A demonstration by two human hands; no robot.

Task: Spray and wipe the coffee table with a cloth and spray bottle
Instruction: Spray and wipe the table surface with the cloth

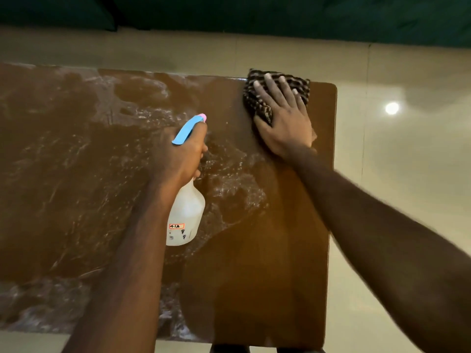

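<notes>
Brown glossy wooden coffee table [280,250], left part wet-streaked | left hand [178,154] grips white plastic spray bottle with blue trigger [187,212] above tabletop | right hand [285,123], fingers flat, presses dark striped cloth [257,103] at far right corner

Floor [413,189] under me: glossy beige tile, seen ahead, to my right, and in a strip at lower left. Thin dark grout line [365,118] runs away from me on right side. Round white glare [392,108] mirrored in tile just right of that line, soft halo round it. Dark green sofa [293,16] spans far edge of view, meets floor ahead. Seam [113,14] between its cushions at far left. Light warm and dim. Sofa mostly in shadow.
</notes>
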